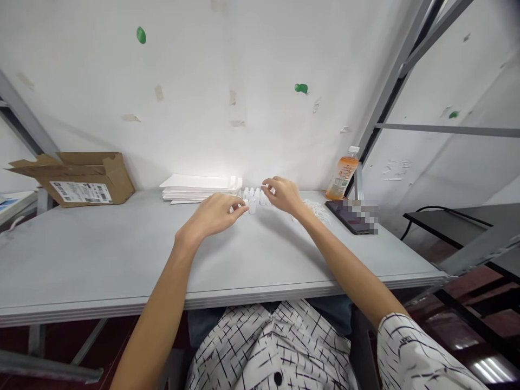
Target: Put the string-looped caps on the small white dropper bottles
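Several small white bottles [252, 206] stand in a cluster near the back of the grey table [122, 254]. My left hand [217, 213] is at the left of the cluster, its thumb and fingers pinched together by the nearest bottles; what they hold is too small to make out. My right hand [283, 194] reaches over the right side of the cluster, its thumb and index finger close together, with anything between them too small to tell. Small white pieces [319, 211] lie in a loose pile to the right of my right wrist.
A stack of white envelopes [199, 188] lies behind my left hand. An open cardboard box [85, 181] is at the back left. On the right are an orange drink bottle [343, 174] and a dark phone [349, 216]. Metal posts frame the table.
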The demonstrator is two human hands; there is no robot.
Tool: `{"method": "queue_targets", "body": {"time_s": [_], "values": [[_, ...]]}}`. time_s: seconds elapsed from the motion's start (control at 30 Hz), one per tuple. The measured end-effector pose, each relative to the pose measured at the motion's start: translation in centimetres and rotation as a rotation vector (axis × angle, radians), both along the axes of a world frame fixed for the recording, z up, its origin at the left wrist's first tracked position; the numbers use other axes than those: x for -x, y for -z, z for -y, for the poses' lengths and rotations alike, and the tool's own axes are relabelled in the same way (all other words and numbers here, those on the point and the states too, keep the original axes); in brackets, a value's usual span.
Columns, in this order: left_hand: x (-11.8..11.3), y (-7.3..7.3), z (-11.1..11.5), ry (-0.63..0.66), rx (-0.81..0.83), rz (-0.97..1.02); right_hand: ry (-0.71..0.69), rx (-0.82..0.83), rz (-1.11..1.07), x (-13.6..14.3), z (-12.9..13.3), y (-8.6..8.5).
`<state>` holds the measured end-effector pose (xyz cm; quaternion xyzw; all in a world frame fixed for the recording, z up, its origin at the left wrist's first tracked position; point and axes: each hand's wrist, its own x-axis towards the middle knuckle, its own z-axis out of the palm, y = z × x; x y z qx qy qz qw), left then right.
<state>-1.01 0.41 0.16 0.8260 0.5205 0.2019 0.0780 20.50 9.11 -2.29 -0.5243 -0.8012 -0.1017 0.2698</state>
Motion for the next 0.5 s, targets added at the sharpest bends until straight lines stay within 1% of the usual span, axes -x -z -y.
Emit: {"method": "queue_targets", "body": {"time_s": [0.13, 0.3, 0.5], "values": [[0.1, -0.1, 0.0, -0.01, 0.004, -0.002, -0.006, 0.025, 0.085, 0.5, 0.2, 1.2], [0.1, 0.0, -0.1, -0.006, -0.005, -0.018, -0.037, 0.081, 0.139, -0.1, 0.3, 2.0], [0.1, 0.2, -0.3, 0.003, -0.02, -0.034, -0.021, 0.094, 0.159, 0.6, 0.5, 2.7]]}}
